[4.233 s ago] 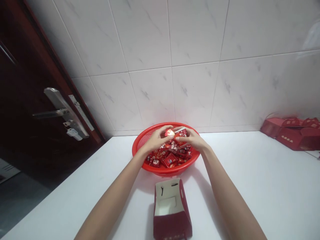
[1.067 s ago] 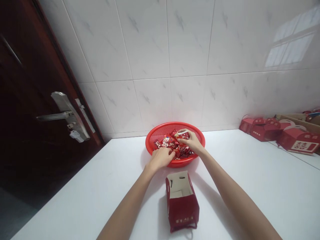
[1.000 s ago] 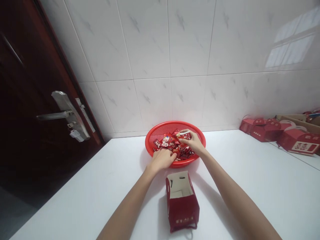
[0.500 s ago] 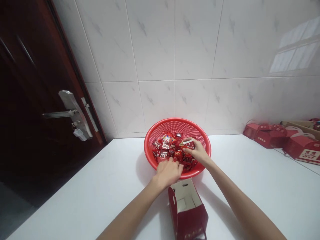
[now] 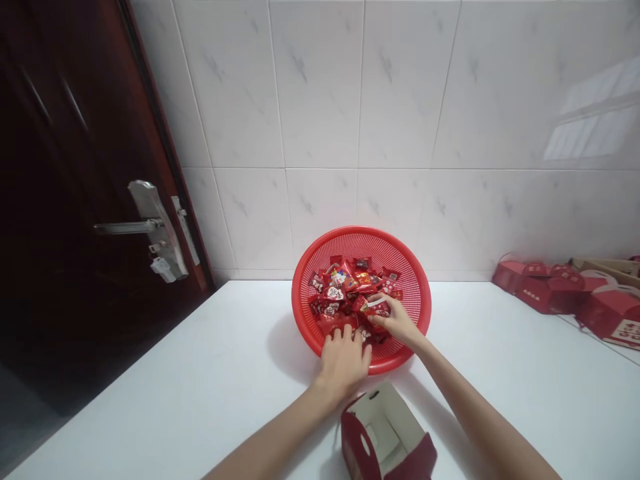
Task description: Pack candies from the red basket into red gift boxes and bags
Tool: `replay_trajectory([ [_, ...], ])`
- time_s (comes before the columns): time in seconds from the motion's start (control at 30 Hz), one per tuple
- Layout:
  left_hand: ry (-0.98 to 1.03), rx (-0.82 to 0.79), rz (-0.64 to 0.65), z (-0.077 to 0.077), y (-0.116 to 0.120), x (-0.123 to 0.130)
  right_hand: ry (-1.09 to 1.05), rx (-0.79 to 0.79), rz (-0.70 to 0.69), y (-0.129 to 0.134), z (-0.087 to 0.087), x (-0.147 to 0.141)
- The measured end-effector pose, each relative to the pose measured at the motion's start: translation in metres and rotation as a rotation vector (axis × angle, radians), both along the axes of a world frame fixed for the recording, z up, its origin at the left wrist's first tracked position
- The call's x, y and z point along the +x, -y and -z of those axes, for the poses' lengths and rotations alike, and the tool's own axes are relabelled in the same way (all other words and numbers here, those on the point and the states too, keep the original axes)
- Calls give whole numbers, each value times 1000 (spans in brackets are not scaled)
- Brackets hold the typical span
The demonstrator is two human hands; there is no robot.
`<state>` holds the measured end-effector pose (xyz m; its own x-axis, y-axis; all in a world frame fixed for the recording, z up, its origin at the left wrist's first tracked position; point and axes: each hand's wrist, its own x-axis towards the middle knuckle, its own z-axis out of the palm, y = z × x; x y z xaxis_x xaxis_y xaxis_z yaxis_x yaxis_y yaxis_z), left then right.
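Observation:
A red plastic colander [image 5: 300, 313] holds many wrapped candies [image 5: 334, 293] in red and dark wrappers. My right hand [image 5: 399, 321] reaches in from the right, thumb and fingers closed on a red candy packet [image 5: 367, 305] with white on it. At the near rim, my left hand [image 5: 345, 357] lies with fingers spread, the tips over the candies; it grips nothing I can see. Below the colander stands a dark red cardboard box [image 5: 365, 440], its top open and its pale inside showing no candies.
Several red gift boxes [image 5: 550, 290] with handles stand along the wall at the right, beside a brown carton [image 5: 610, 268]. A tiled wall [image 5: 320, 213] rises behind the white table [image 5: 210, 387]. At left is a dark door with a metal handle [image 5: 127, 227].
The colander now looks tipped slightly toward me, and the candies lie differently. My left fingers have stretched out more. My right hand stays over the candies. The view has shifted a little.

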<state>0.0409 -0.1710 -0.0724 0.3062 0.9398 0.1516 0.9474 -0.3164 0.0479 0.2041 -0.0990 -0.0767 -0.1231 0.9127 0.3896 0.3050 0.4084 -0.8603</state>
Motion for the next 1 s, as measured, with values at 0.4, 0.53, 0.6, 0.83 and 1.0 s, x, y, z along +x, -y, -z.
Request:
replay_trajectory([
  [0.4, 38, 52, -7, -37, -51, -4, 12, 11, 65, -53, -27, -7],
  [0.53, 36, 85, -18, -31, -50, 1, -8, -1, 85, -57, -27, -12],
  [0.6, 54, 95, -28, -27, -49, 2, -34, 3, 84, -57, -28, -15],
  [0.83, 130, 85, -50, -28, -57, -6, -246, 7, 78, -53, -46, -19],
  [1.0, 204, 143, 36, -31, -54, -11, -387, -71, 41, -28, -57, -6],
])
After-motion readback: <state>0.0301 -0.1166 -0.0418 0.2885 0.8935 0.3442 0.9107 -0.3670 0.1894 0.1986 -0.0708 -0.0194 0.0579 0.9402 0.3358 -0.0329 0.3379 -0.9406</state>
